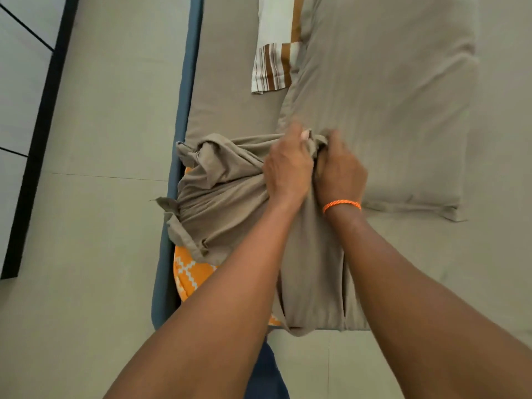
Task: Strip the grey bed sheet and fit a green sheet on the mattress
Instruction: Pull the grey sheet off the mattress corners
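The grey bed sheet [227, 180] lies bunched over the near corner of the mattress, peeled back so that the orange patterned mattress cover [188, 272] shows at the corner. My left hand [288, 168] and my right hand [339, 171], which has an orange cord on its wrist, are side by side, both closed on a gathered fold of the sheet near the middle of the frame. Further back the sheet still lies flat over the mattress [230, 90]. No green sheet is in view.
A grey pillow [383, 96] lies on the bed just behind and right of my hands. A brown-and-white striped cloth [273, 61] sits beyond it. A blue edge [184, 87] runs along the bed's left side. Pale tiled floor [109, 139] lies left, with a dark frame [37, 133] at far left.
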### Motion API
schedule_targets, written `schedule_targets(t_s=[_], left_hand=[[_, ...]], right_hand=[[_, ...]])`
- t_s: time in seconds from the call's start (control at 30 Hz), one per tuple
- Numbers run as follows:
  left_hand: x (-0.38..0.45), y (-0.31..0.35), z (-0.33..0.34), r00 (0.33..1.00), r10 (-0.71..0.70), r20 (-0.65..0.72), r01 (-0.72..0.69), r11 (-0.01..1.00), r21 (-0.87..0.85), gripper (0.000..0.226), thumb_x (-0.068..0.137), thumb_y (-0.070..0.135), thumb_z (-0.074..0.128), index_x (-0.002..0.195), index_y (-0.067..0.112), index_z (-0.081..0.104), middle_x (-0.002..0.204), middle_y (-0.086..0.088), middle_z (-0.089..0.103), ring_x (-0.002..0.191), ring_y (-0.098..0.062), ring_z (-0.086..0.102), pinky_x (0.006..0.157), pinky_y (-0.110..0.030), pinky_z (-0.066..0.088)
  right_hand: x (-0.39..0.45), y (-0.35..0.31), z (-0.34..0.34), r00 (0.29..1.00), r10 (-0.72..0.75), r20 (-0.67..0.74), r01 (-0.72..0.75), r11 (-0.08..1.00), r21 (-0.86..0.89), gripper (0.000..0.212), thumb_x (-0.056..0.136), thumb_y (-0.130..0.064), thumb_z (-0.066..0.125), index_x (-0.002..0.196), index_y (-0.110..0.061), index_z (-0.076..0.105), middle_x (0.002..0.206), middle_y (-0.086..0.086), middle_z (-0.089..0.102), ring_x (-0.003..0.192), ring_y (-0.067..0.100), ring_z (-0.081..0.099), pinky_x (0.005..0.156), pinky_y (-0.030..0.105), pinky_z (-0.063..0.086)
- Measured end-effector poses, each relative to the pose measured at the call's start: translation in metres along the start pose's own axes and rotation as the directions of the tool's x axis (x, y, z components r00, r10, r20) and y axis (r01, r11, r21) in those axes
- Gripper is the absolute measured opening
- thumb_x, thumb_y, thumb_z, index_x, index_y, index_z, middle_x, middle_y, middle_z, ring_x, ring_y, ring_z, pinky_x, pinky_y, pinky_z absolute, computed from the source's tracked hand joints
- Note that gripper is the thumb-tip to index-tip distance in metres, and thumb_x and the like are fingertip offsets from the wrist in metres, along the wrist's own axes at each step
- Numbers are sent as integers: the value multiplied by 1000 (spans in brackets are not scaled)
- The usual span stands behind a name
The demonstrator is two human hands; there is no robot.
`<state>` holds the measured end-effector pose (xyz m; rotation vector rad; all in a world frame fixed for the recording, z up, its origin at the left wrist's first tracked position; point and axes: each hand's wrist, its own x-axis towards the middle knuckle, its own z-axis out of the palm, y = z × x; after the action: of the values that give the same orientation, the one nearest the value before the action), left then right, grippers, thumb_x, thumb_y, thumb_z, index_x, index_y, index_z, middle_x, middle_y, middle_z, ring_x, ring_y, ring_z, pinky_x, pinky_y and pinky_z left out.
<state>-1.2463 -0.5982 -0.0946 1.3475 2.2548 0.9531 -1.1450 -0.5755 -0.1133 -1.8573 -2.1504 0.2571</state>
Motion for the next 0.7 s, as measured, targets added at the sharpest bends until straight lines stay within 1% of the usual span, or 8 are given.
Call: schedule_targets(t_s=[0.07,0.13,0.23,0.3,0.4,0.53,0.63,0.7], left_hand=[[-12,-20,-1,999,3,33,0,994,-107,16,103,24,51,101,13,62,93,-13,70,88,-39,63,65,-45,37],[-24,-38,-8,998,10,57,1,981,-192,14,101,24,53,102,16,64,99,-4,67,95,-30,61,82,-48,48],[-37,-63,-30,997,-27,-67,16,987,-157,14,104,24,54,108,19,66,107,1,63,104,-23,55,94,-43,47],[-48,-79,-48,986,-37,-165,20,994,-104,15,106,18,52,109,17,67,110,-1,62,106,-23,54,92,-34,42],[-62,-109,-70,964,-74,-254,87,995,39,15,103,11,54,107,17,68,113,-3,63,105,-24,54,88,-30,35],[-81,-142,-98,913,-236,-332,332,904,270,20,97,17,58,115,22,64,129,-3,56,117,-27,50,95,-42,40],[-89,-162,-116,882,-384,-274,464,810,359,32,98,28,59,130,26,56,141,-2,53,130,-28,48,107,-48,38],[-95,-174,-129,877,-450,-169,480,815,325,36,100,29,60,135,24,52,136,-5,59,125,-30,54,98,-48,41]], right_hand=[[-13,-10,4,999,33,-29,-33,999,5,37,96,-24,53,131,-14,60,109,15,67,98,41,62,70,45,46],[-32,-21,6,988,89,-125,-99,992,-77,49,93,-27,58,139,-12,56,119,14,63,105,36,58,85,48,47],[-75,-53,4,980,86,-180,-102,992,-77,61,97,-31,59,154,-16,43,146,11,53,125,30,52,104,47,38],[-108,-75,9,985,-31,-170,26,999,-27,57,101,-30,57,156,-20,43,155,7,46,137,25,47,109,46,33],[-155,-98,27,964,-254,-85,262,958,113,47,100,-18,65,146,-17,57,149,6,55,136,24,51,105,43,42],[-190,-121,55,943,-307,126,244,900,362,51,92,-14,71,141,-10,58,140,6,59,125,25,57,95,42,49],[-204,-143,62,884,-336,326,258,931,260,71,89,-35,67,154,-19,42,154,1,44,138,23,44,105,42,40],[-210,-158,65,877,-319,359,286,948,143,70,90,-38,63,155,-26,40,155,3,41,139,25,40,106,44,36]])
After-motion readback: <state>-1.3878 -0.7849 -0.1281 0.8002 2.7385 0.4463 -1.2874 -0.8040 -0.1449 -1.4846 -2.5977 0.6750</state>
